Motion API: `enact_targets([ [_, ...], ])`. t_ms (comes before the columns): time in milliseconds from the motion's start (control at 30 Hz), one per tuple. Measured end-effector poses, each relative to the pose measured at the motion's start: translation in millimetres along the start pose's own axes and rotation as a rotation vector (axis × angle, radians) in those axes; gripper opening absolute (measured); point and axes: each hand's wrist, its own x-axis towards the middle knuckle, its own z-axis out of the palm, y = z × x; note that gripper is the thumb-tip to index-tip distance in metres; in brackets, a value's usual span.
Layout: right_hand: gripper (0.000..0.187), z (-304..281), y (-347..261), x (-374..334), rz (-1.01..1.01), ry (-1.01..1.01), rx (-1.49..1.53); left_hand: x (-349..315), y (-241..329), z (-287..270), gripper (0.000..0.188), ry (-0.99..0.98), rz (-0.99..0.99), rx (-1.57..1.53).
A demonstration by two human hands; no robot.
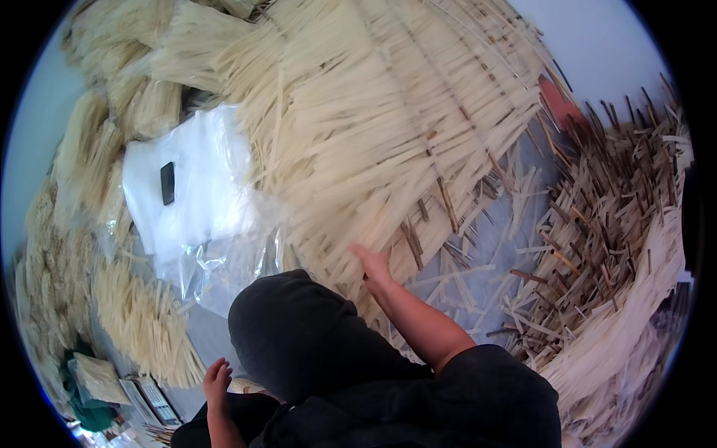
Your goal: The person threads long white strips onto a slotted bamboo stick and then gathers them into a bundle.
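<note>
My right hand [372, 266] reaches to the near edge of a wide pile of pale, flat, dried noodle-like strips [336, 142]. Its fingers are smeared by motion, so whether they grip any strips cannot be made out. Dark wooden sticks [446, 196] run through the pile and poke out along its right side. Down by my knee at the lower left is my left hand [216, 379], its fingers bent and slightly apart, with nothing visible in it. Closest to that hand is a bundle of the same strips [146, 321].
Left of the pile lies a stack of clear plastic bags [202, 164] with a dark phone-like rectangle [167, 184] on it. A heap of sticks and strips [597, 246] fills the right. More bundles [82, 164] line the left; a scale-like device [151, 402] sits lower left.
</note>
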Motion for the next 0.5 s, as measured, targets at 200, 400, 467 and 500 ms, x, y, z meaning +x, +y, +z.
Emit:
enact_targets([
  [200,0.051,-81,-72,-22,-0.001,-0.089,-1.043,3,-14,-6,0.033,-0.006,0.018,0.021],
  [400,0.046,-133,-148,55,-0.536,0.649,-1.17,14,-28,-12,0.034,-0.035,0.073,0.042],
  [467,0.049,-119,-158,61,-0.234,0.403,-0.972,16,-31,-18,0.034,-0.029,0.104,0.003],
  [500,0.049,-108,-160,64,-0.192,0.268,-0.812,13,-31,-18,0.034,-0.014,0.109,-0.005],
])
